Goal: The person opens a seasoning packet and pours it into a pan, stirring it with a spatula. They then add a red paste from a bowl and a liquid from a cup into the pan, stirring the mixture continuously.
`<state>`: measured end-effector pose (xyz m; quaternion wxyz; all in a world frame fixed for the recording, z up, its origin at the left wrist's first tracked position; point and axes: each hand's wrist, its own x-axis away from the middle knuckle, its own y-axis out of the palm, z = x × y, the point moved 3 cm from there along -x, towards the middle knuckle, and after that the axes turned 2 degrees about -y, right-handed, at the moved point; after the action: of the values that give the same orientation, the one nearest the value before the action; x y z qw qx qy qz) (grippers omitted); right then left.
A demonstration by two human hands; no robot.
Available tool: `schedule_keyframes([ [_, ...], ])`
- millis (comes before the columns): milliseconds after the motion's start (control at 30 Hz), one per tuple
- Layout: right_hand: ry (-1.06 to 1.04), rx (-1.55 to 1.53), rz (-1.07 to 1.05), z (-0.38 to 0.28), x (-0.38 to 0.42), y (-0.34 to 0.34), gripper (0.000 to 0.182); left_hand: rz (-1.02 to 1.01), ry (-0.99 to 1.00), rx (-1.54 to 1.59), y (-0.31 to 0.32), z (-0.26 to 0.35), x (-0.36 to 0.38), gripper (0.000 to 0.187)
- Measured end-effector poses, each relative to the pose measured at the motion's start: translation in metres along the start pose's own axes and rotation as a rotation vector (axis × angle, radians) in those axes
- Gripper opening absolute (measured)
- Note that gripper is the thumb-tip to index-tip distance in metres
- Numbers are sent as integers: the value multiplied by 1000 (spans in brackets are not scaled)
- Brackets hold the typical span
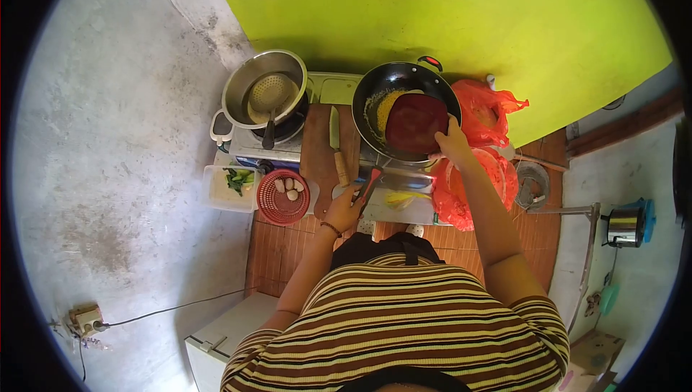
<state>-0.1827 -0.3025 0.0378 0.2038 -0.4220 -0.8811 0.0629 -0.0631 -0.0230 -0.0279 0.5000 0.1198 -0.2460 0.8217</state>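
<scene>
My right hand grips the edge of a dark red plate or board, which is tilted over a black wok. Yellow food shows in the wok at the plate's left side. Near the wok's long handle, which has a red part, is my left hand; its fingers are bent, and what they hold is too small to make out. Just beyond that hand, a knife with a wooden handle lies on a wooden cutting board.
A steel pot with a strainer stands back left. In front are a clear container of greens and a red basket with several pale pieces. Red plastic bags lie right of the wok, beside a green wall.
</scene>
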Motion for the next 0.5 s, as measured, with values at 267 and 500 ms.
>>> schedule_keyframes([
  [267, 95, 117, -75, -14, -46, 25, 62, -21, 37, -60, -6, 4, -4, 40],
  [500, 27, 99, -113, -27, -71, 44, 72, -35, 44, -116, -9, -3, -12, 42],
])
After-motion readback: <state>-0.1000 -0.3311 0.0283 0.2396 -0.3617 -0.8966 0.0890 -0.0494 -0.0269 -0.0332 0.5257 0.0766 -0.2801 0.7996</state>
